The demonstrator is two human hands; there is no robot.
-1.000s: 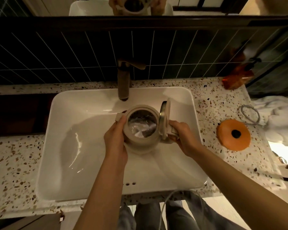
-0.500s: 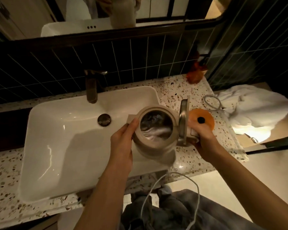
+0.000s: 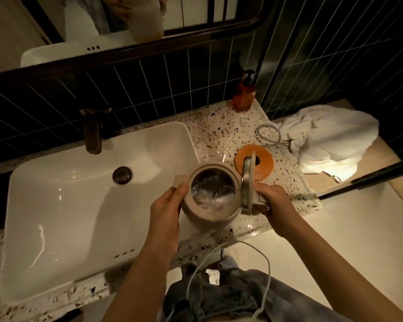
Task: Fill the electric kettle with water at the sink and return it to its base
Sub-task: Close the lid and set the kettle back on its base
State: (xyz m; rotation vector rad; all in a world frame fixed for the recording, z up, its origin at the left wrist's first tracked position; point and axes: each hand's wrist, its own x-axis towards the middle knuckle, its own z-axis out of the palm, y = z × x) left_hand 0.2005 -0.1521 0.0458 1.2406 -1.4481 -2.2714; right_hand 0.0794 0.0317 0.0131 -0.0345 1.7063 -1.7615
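— Kettle [image 3: 209,201] first: what is it made of, and where is it?

— Matte beige body, round and squat, with a short spout on the side away from the handle. Its lid [image 3: 247,182] is hinged upright, metal-lined on the inner face. Inside, water glints against a shiny steel wall. It is held in the air over the speckled terrazzo counter [image 3: 219,133], just beside the right rim of the sink [image 3: 79,205].

— And the hands?

— The left hand [image 3: 165,212] presses its grip flat against the kettle's spout side, fingers closed on the body. The right hand [image 3: 273,201] has its grip wrapped shut around the handle, next to the raised lid.

— The base?

— A flat orange disc [image 3: 263,163] with a dark centre, lying on the counter just beyond the kettle; the lid partly covers it. A pale cord [image 3: 269,134] loops behind it.

— Anything else near the kettle?

— The sink is glossy white and rectangular, with a dark round drain plug [image 3: 122,174] and a bronze faucet [image 3: 93,131] at its back. An amber pump bottle [image 3: 243,94] stands at the counter's far corner, and a crumpled white cloth [image 3: 330,140] lies past the counter's right edge.
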